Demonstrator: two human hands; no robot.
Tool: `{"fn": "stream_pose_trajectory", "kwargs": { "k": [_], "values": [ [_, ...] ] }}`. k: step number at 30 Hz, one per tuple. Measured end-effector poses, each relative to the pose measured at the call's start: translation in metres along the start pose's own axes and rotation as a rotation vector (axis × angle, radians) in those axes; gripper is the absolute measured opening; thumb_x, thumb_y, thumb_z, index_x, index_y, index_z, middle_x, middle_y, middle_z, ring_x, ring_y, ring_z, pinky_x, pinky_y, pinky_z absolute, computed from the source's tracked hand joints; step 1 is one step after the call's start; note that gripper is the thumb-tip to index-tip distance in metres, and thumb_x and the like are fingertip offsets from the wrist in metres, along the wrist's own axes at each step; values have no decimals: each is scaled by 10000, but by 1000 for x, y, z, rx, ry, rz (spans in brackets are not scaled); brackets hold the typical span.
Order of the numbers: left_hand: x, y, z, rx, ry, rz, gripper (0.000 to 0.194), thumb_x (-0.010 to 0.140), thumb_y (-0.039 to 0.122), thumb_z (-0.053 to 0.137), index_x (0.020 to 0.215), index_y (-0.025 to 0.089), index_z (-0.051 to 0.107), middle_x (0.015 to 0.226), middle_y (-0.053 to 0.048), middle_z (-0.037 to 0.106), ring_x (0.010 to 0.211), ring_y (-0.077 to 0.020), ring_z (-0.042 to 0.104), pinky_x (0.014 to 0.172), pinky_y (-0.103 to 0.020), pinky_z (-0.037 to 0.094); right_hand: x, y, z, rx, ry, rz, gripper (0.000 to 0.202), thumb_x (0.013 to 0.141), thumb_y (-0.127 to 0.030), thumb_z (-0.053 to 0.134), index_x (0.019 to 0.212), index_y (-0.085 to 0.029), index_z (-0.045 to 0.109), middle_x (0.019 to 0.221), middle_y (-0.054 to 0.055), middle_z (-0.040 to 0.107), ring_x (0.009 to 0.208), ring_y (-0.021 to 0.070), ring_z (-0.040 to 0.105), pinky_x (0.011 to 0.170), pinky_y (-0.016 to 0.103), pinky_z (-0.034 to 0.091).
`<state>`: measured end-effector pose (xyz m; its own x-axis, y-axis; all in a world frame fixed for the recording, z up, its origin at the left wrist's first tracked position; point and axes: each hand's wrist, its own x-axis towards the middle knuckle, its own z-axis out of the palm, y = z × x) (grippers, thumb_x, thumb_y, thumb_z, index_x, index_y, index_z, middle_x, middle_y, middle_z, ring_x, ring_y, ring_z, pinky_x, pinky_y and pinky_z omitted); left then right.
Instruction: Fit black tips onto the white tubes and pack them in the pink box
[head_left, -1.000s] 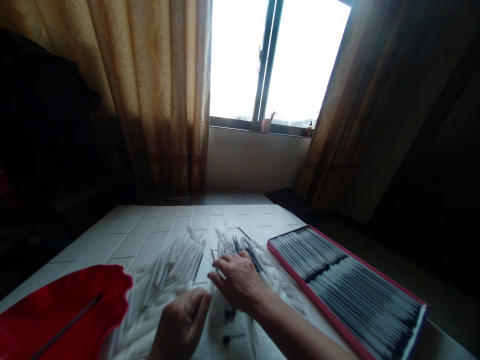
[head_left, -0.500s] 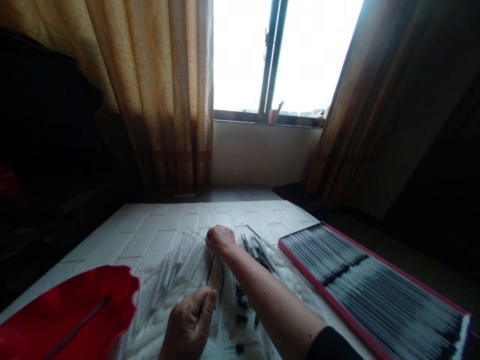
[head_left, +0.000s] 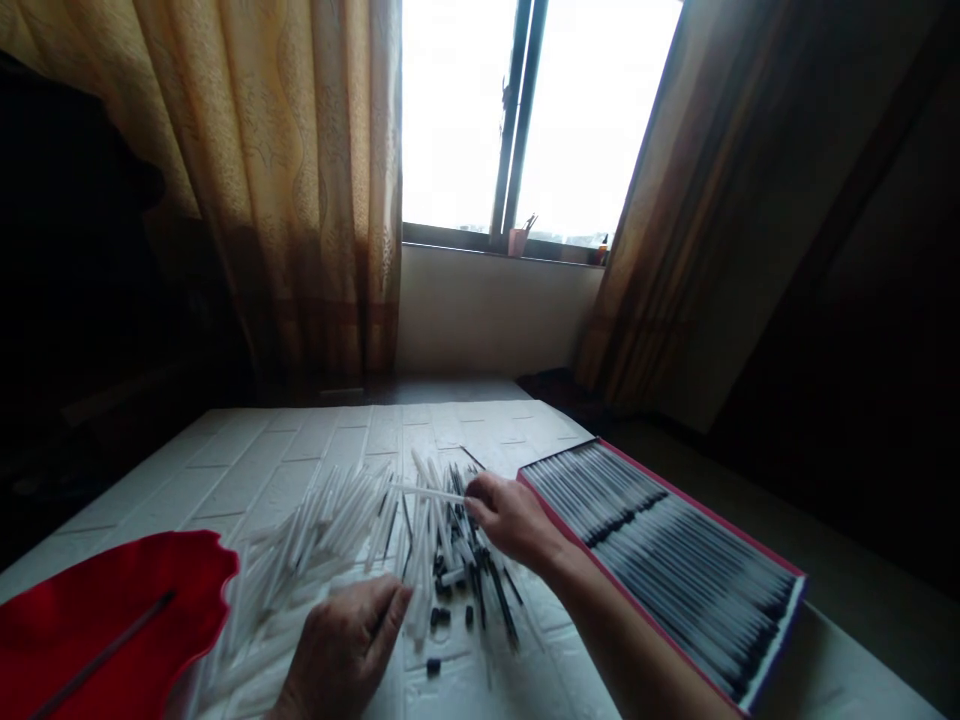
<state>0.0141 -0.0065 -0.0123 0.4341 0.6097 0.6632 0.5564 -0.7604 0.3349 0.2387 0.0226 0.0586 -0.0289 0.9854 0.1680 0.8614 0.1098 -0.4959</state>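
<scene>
My right hand [head_left: 510, 515] pinches one end of a thin translucent plastic tube [head_left: 427, 491], which points left above the pile. Lower down, my left hand [head_left: 349, 635] is closed with the thumb against the fingers; whatever it may hold is hidden. Between the hands lie loose translucent tubes [head_left: 341, 510] and thin black rods [head_left: 495, 590]. Several small black caps [head_left: 433, 666] are scattered close to my left hand. A dark thin rod [head_left: 408, 530] lies just beyond my left fingertips.
At the left stands a red scalloped bowl [head_left: 202, 570] with a long thin stick [head_left: 112, 645] in it. A pink-edged box [head_left: 555, 520] filled with rows of black-tipped tubes lies at the right. The white table [head_left: 255, 450] has a brick pattern. Beyond are curtains and a window.
My right hand has moved right from the middle of the pile and now has a tube in it. My left hand has shifted slightly left and down. The view has turned right.
</scene>
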Motion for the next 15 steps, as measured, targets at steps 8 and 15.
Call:
{"fn": "stream_pose_trajectory", "kwargs": {
  "k": [8,15],
  "values": [
    [-2,16,-6,80,25,194,208,980,227,449,860,228,618,717,-4,683,649,-167,671,641,-253,486,-52,18,15,368,141,-63,247,884,-317,447,761,-183,614,667,12,604,649,160,565,600,246,415],
    [-1,16,2,296,93,301,326,1023,375,382,1186,198,602,962,-57,766,836,-186,734,786,-252,537,-49,20,26,582,-26,-126,257,852,-367,474,755,-175,613,595,-26,535,538,116,511,506,201,417]
  ]
}}
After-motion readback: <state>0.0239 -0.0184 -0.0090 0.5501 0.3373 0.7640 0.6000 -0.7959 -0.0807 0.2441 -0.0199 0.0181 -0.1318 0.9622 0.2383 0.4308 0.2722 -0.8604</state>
